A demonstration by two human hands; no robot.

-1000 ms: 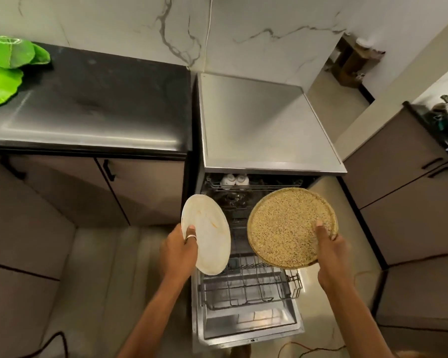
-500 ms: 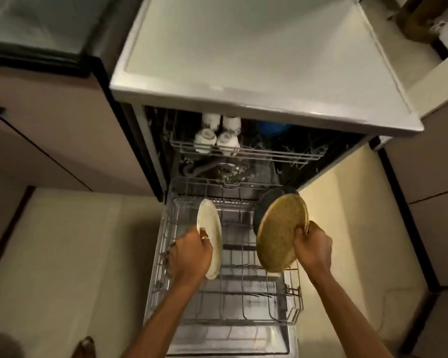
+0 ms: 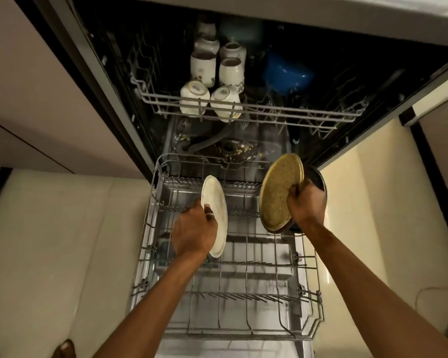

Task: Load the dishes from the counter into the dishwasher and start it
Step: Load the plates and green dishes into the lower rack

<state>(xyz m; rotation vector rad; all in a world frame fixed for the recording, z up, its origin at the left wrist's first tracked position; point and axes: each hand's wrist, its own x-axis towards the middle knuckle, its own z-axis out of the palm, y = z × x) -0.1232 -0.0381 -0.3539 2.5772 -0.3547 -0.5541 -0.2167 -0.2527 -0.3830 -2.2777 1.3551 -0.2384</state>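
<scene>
A person leans over the pulled-out grey wire lower rack (image 3: pixel 308 293) of an open dishwasher, a dish in each hand, at the loading step of the job. The left hand (image 3: pixel 194 228) grips a round, smeared white ceramic plate (image 3: pixel 215 202) by its edge, held upright above the rack's left half. The right hand (image 3: pixel 305 200) is curled round the rim of a larger round plate speckled golden-brown (image 3: pixel 277 187), tilted on edge over the rack's right rear corner. A dark round dish (image 3: pixel 320 178) shows just behind it; whether the hand holds that too cannot be told. Neither plate appears seated yet. The next move likely calls for lowering each on edge between the tines. White cups (image 3: pixel 194 96) and a blue bowl (image 3: pixel 287 73) already sit in the upper rack (image 3: pixel 269 111).
</scene>
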